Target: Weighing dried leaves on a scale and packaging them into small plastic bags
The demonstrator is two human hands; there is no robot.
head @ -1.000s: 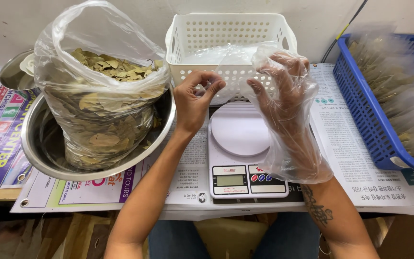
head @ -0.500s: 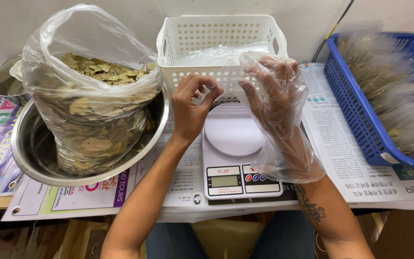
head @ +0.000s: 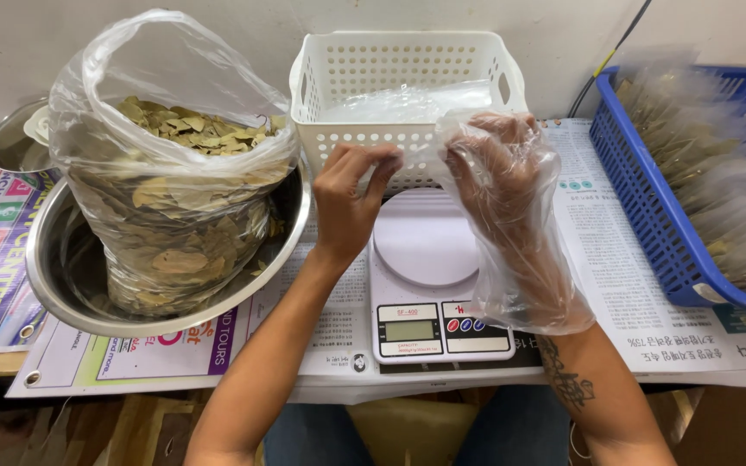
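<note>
Newspaper-covered table (head: 615, 259) crowded edge to edge: steel bowl (head: 53, 285) with leaf-filled bag (head: 174, 198) left, blue basket (head: 649, 198) right, white basket (head: 407, 86) behind the scale (head: 429, 285). Above the scale, right hand (head: 498, 173) sits sheathed inside a clear plastic bag (head: 520, 250); left hand (head: 351, 203) pinches that bag's rim

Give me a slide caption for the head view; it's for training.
Right hand inside a clear bag, left hand beside it, above a kitchen scale.

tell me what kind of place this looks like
Probably a small packing station for dried leaves. A big clear bag of dried leaves sits in a steel bowl, a digital kitchen scale stands in front, and a blue basket holds filled packets.
</note>
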